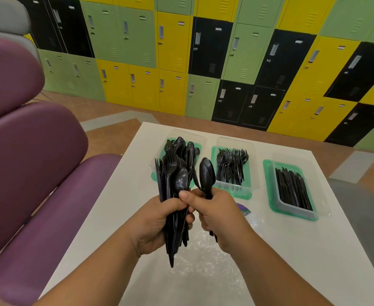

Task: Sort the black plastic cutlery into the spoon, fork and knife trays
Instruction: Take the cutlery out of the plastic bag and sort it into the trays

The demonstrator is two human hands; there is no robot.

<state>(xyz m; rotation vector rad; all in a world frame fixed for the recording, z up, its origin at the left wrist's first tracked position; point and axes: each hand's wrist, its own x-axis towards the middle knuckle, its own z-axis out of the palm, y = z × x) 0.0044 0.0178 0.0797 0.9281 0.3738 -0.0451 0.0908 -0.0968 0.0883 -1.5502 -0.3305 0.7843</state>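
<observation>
My left hand (pixel 159 224) grips a thick upright bundle of black plastic cutlery (pixel 174 173), mixed spoons and forks. My right hand (pixel 214 215) holds black spoons (pixel 207 173) by the handles, bowls up, and its thumb touches the bundle. Three clear trays on green lids stand behind on the white table (pixel 292 250). The spoon tray (pixel 198 146) on the left is mostly hidden by the bundle. The fork tray (pixel 232 166) sits in the middle. The knife tray (pixel 292 188) is on the right.
A crumpled clear plastic bag (pixel 203 261) lies on the table under my hands, with a small purple and green item (pixel 243 210) beside it. Purple padded seating (pixel 33 173) stands at the left. Coloured lockers (pixel 203 51) line the back wall.
</observation>
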